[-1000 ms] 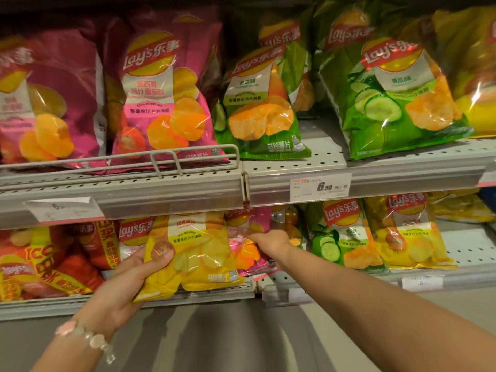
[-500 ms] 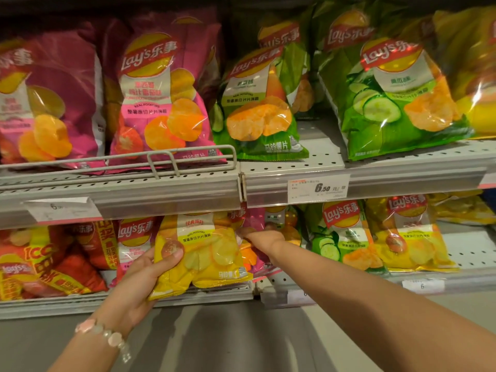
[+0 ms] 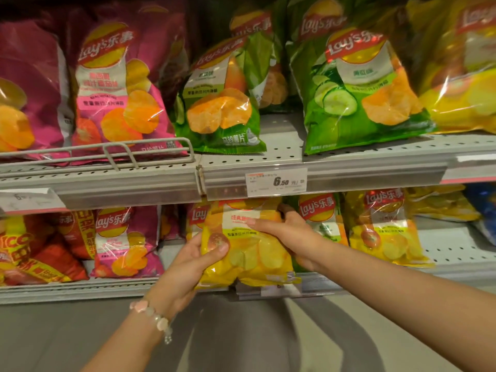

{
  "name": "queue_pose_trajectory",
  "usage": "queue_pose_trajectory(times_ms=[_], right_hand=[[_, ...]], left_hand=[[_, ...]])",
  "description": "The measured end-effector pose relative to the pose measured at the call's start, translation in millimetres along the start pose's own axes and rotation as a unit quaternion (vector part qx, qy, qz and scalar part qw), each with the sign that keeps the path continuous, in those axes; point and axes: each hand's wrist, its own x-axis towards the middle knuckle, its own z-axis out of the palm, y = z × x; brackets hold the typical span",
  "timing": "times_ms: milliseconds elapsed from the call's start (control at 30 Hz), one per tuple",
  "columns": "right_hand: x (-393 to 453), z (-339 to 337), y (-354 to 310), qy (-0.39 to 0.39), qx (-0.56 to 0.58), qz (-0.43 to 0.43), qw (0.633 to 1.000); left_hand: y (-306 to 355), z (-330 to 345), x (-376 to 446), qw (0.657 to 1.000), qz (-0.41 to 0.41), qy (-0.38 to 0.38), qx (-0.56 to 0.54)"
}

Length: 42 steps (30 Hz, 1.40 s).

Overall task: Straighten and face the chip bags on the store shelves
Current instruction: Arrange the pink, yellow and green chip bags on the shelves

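Lower shelf (image 3: 80,289) front edge: yellow chip bag (image 3: 249,253) upright, long axis vertical, face out, bottom overhanging lip, green bag (image 3: 322,221) just behind-right. Both hands on it. Left hand (image 3: 185,267) grips lower-left corner, thumb across front. Right hand (image 3: 290,232) clasps upper-right side, fingers (image 3: 259,224) curled over face. Next, likely: push straight back.

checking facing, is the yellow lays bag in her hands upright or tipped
Roughly upright, front out: the yellow Lay's bag shows its label, gripped by left hand and right hand.
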Motion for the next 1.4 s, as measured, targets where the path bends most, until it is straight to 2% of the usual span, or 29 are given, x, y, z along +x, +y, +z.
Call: queue_pose_trajectory(times_ms=[100, 133, 167, 200, 267, 300, 333, 367, 433, 500, 567, 633, 733, 900, 1000, 1033, 1100, 1133, 1167, 1233, 1300, 1333, 1400], right_hand=[[-6.9, -25.9, -4.2, 0.031, 0.019, 0.007, 0.999], [-9.0, -33.2, -5.9, 0.031, 0.032, 0.009, 0.999], [-10.9, -39.8, -7.2, 0.031, 0.044, 0.008, 0.999], [-12.5, -45.6, -8.3, 0.03, 0.05, 0.006, 0.998], [-15.5, -54.8, -9.3, 0.031, 0.055, 0.001, 0.998], [-16.6, -58.1, -9.6, 0.035, 0.056, -0.002, 0.998], [-17.5, -60.8, -10.0, 0.039, 0.058, -0.006, 0.998], [-18.4, -62.8, -10.3, 0.044, 0.063, -0.009, 0.997], [-20.8, -64.8, -11.1, 0.049, 0.083, -0.017, 0.995], [-22.3, -66.2, -11.0, 0.053, 0.097, -0.02, 0.994], [-23.6, -66.7, -10.8, 0.054, 0.095, -0.02, 0.994], [-24.2, -67.1, -10.1, 0.053, 0.086, -0.02, 0.995], [-24.9, -68.9, -8.9, 0.052, 0.083, -0.015, 0.995], [-27.9, -76.2, -6.5, 0.062, 0.083, -0.017, 0.994], [-31.9, -84.0, -7.8, 0.066, 0.081, -0.017, 0.994], [-33.3, -87.6, -8.4, 0.068, 0.08, -0.016, 0.994], [-36.8, -95.8, -9.8, 0.069, 0.076, -0.015, 0.995], [-39.2, -100.3, -11.0, 0.067, 0.074, -0.015, 0.995], [-41.7, -105.7, -12.2, 0.064, 0.072, -0.017, 0.995], [-46.6, -117.1, -14.9, 0.059, 0.073, -0.019, 0.995], [-52.6, -129.8, -18.2, 0.055, 0.074, -0.017, 0.996], [-55.7, -136.9, -19.8, 0.054, 0.074, -0.017, 0.996], [-62.1, -153.4, -21.8, 0.053, 0.076, -0.019, 0.995]], left_hand=[[-5.0, 16.5, 2.2, 1.0, 0.006, -0.021, 0.02], [-7.8, 17.6, 3.9, 0.998, 0.031, 0.001, 0.045], [-10.7, 16.6, 6.9, 0.991, 0.074, 0.058, 0.099], [-14.5, 11.8, 11.8, 0.965, 0.125, 0.147, 0.175], [-18.7, -0.4, 23.0, 0.867, 0.165, 0.318, 0.346], [-21.7, -6.5, 29.5, 0.824, 0.135, 0.354, 0.421], [-25.7, -12.0, 36.4, 0.8, 0.084, 0.358, 0.473], [-28.8, -15.8, 42.6, 0.795, 0.03, 0.343, 0.5], [-33.2, -19.0, 54.0, 0.82, -0.037, 0.304, 0.484], [-36.3, -20.3, 63.2, 0.855, -0.049, 0.284, 0.431], [-38.6, -20.8, 68.0, 0.86, -0.035, 0.299, 0.411], [-38.4, -22.1, 67.5, 0.852, -0.002, 0.33, 0.406], [-31.8, -27.8, 59.4, 0.822, 0.045, 0.392, 0.411], [-18.8, -41.9, 53.3, 0.774, -0.041, 0.388, 0.5], [-15.3, -27.8, 52.6, 0.756, -0.071, 0.391, 0.521], [-16.5, -17.7, 50.9, 0.747, -0.052, 0.397, 0.531], [-20.2, 7.8, 47.4, 0.732, 0.046, 0.393, 0.554], [-21.4, 23.7, 45.7, 0.745, 0.099, 0.367, 0.548], [-21.4, 41.0, 44.1, 0.778, 0.143, 0.325, 0.518], [-18.4, 78.6, 41.4, 0.867, 0.179, 0.231, 0.403], [-14.4, 117.7, 37.7, 0.951, 0.12, 0.148, 0.246], [-13.2, 135.8, 36.8, 0.977, 0.072, 0.106, 0.172], [-13.1, 166.2, 37.9, 0.996, 0.0, 0.031, 0.078]])
